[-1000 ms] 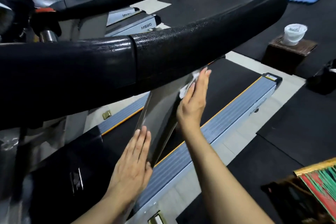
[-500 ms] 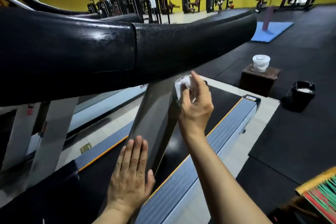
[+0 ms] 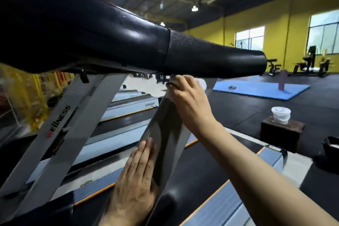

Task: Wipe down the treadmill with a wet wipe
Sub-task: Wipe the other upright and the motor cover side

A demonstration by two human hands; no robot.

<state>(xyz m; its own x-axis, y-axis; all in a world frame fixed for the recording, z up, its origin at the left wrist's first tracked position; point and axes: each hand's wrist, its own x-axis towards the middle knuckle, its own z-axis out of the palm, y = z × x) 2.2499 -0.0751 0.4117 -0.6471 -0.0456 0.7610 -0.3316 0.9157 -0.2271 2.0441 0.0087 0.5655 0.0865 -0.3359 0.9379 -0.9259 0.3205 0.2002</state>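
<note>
Right hand: my right hand (image 3: pixel 190 101) curls around the wet wipe (image 3: pixel 200 83), pressing it at the top of the treadmill upright (image 3: pixel 165 126), just under the black handrail (image 3: pixel 211 57).
Left hand: my left hand (image 3: pixel 134 183) lies flat, fingers straight, against the upright's lower end.
Wipe tub: a white tub (image 3: pixel 280 115) stands on a brown box (image 3: pixel 281 136), well apart.

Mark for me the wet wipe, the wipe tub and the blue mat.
wet wipe (image 3: pixel 201 83), head view, white edge past the right hand's fingers.
wipe tub (image 3: pixel 280 115), head view, its side.
blue mat (image 3: pixel 256 89), head view, bare middle.
</note>
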